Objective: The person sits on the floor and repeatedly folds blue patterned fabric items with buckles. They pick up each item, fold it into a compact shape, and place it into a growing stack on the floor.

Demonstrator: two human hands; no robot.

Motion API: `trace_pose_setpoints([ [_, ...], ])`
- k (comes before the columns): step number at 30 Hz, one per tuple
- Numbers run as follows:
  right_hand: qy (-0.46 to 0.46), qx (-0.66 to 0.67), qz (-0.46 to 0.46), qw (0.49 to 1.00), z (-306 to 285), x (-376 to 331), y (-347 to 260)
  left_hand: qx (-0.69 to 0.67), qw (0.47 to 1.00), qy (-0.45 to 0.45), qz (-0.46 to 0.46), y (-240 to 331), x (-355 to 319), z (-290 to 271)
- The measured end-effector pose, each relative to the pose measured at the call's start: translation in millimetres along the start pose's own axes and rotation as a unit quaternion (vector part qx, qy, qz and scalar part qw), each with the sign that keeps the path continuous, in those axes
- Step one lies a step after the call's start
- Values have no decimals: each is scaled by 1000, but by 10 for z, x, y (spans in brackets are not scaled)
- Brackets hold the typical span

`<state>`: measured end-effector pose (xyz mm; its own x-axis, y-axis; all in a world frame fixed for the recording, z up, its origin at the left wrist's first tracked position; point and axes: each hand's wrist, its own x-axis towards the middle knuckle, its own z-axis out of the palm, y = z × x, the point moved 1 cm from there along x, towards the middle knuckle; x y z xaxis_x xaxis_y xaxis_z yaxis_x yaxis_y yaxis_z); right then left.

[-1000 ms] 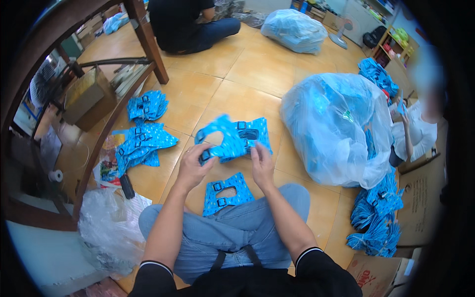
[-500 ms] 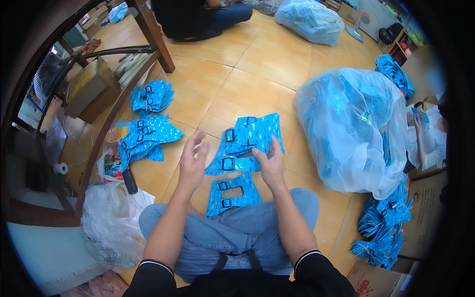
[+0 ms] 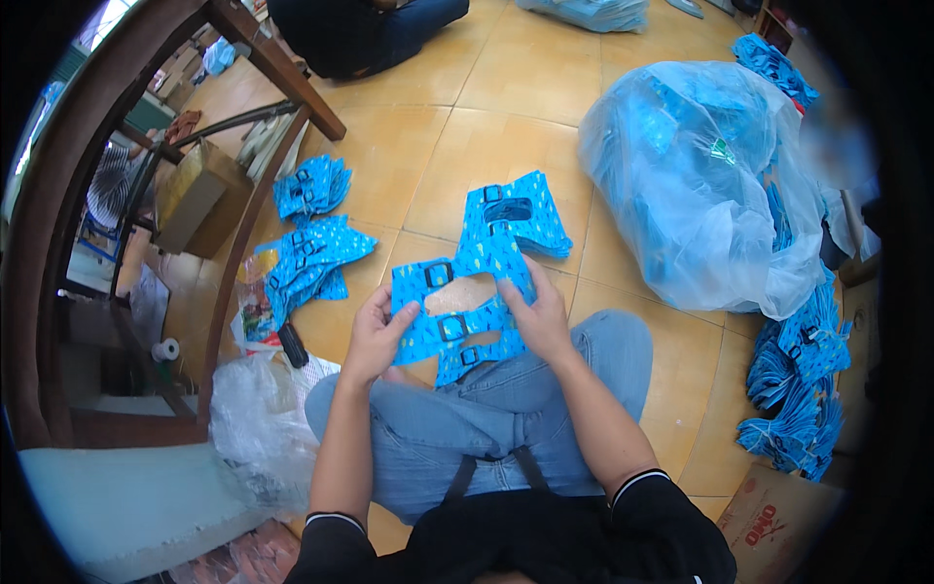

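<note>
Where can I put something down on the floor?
Bare floor shows beyond the middle blue stack, up toward the seated person. Another patch lies between the right knee and the right-hand blue heaps. It's crowded where the left hand and right hand hold the blue piece, and by the wooden frame, where blue piles lie.

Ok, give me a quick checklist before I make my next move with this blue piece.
1. Left hand gripping the held blue piece at its left edge: ok.
2. Right hand gripping its right side: ok.
3. Its two black buckles in plain view: ok.
4. Nearer blue piece fully uncovered: not ok, partly hidden behind the held one.
5. Held piece apart from the blue stack beyond: cannot tell.
</note>
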<state>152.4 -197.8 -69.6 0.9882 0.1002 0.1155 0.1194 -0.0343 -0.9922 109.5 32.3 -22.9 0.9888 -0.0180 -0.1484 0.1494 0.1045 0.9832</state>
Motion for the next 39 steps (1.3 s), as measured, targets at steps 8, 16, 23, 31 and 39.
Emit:
trace_pose_setpoints([
  [8,23,75,42,996,127,138,380,-51,994,97,-6,-384,157,-26],
  [16,-76,313,246,914,-14,199,309,140,970,178,91,-408,130,-86],
  [23,-120,337,276,892,-49,236,203,116,968,177,137,-328,110,-27],
  [31,-104,379,264,881,-89,254,185,124,971,184,93,-427,148,-187],
  [39,-129,417,224,871,-83,240,167,134,967,203,75,-483,198,-227],
])
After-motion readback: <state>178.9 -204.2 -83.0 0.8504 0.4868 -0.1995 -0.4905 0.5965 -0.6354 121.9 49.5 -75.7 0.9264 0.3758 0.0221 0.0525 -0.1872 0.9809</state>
